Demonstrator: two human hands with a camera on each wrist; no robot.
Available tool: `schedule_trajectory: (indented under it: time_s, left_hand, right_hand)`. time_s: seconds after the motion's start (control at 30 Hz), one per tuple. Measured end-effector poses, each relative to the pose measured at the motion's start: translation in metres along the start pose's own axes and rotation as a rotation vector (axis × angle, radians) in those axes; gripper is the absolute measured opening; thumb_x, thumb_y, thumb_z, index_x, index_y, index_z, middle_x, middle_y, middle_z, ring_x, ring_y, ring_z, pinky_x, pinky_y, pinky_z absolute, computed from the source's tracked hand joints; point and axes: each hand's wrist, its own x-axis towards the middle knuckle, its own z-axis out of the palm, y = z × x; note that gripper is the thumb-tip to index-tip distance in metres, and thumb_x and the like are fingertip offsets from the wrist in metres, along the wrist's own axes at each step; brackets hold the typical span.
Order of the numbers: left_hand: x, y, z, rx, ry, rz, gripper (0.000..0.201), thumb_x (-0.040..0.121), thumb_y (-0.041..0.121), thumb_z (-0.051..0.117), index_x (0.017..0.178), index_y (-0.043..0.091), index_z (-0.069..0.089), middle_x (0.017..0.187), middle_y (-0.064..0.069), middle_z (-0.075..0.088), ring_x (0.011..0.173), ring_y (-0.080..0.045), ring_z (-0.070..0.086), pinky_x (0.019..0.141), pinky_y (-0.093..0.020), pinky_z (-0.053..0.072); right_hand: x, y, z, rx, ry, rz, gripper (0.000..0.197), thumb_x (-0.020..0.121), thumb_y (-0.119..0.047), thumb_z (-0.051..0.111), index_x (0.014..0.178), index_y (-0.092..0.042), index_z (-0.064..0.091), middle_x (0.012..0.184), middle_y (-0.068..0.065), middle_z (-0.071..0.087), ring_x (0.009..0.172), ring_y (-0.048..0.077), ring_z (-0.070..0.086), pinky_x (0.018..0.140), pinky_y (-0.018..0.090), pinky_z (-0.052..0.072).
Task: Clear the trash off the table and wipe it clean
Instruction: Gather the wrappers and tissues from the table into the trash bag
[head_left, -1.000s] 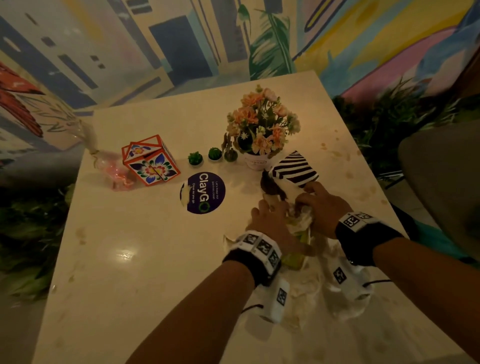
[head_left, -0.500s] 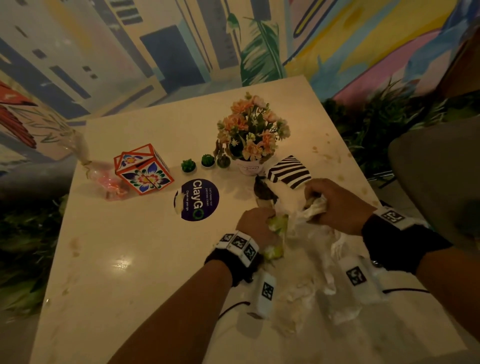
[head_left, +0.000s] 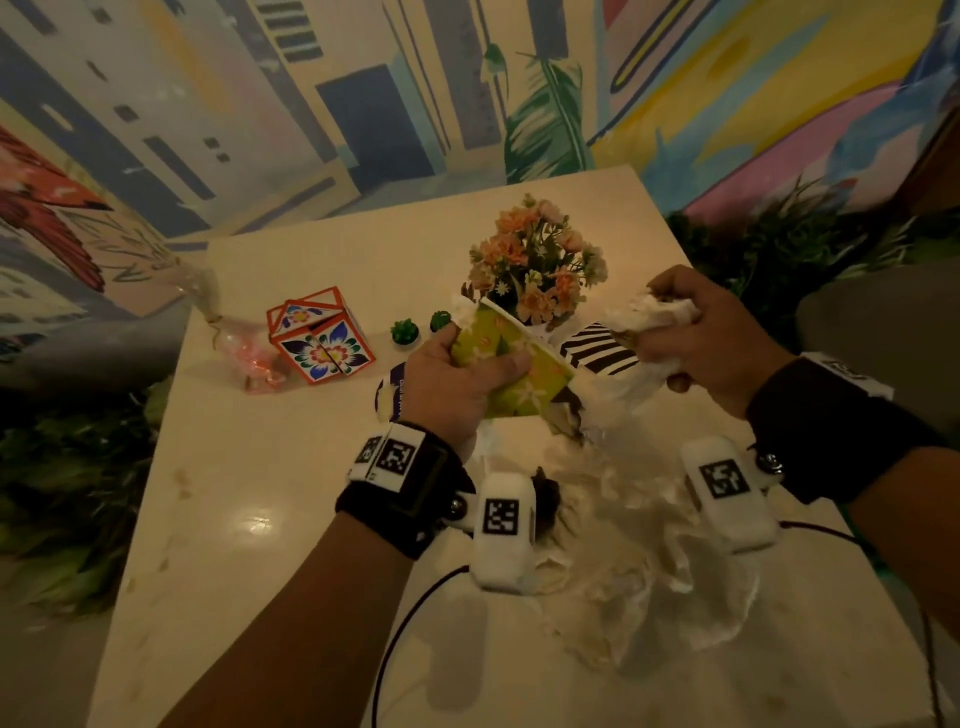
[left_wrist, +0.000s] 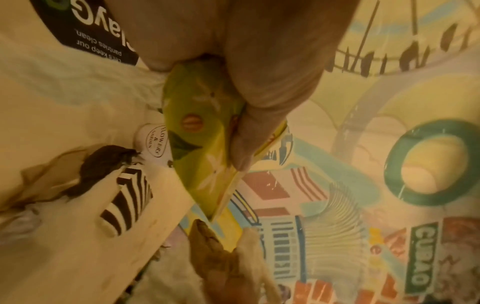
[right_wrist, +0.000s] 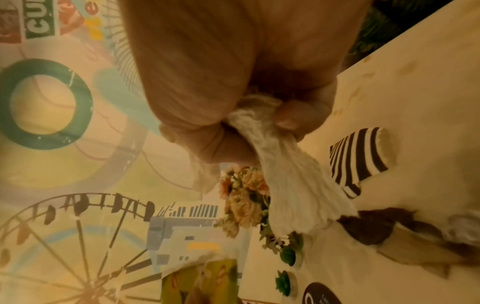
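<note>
My left hand (head_left: 462, 374) grips a flattened green and yellow paper cup (head_left: 511, 366) with a flower print, lifted above the cream table (head_left: 260, 467); the left wrist view shows the cup (left_wrist: 205, 144) pinched between thumb and fingers. My right hand (head_left: 691, 332) clutches the bunched top of a white plastic bag (head_left: 647, 312), whose body (head_left: 649, 551) hangs down and spreads crumpled on the table between my forearms. In the right wrist view the bag's neck (right_wrist: 283, 164) is twisted in my fist. Something dark brown (head_left: 545, 506) lies in the bag.
A flower pot (head_left: 535, 260), two small green cacti (head_left: 404, 330), a striped black and white napkin (head_left: 597, 348), a red floral box (head_left: 319, 338), a pink plastic wrap (head_left: 244, 358) and a dark round sticker (head_left: 392, 387) sit on the far half. Stains (head_left: 179, 475) dot the left side. Plants flank the table.
Both hands rose from the table and moved apart. The left lifted the green cup out of the heap; the right pulled the bag's top up and to the right.
</note>
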Motion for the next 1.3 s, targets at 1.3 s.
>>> schedule_trajectory:
  time_s: [1.3]
  left_hand:
    - [-0.067,0.097,-0.589,0.108,0.558,-0.012,0.026,0.081,0.004,0.071,0.105,0.007,0.060,0.089,-0.001,0.065,0.067,-0.007,0.064,0.042,-0.014,0.048]
  right_hand:
    - [-0.112,-0.098,0.575,0.104,-0.562,0.245,0.031,0.069,0.013,0.050,0.080,-0.016,0.049,0.064,0.006,0.045,0.045,0.013,0.038,0.039,0.018,0.026]
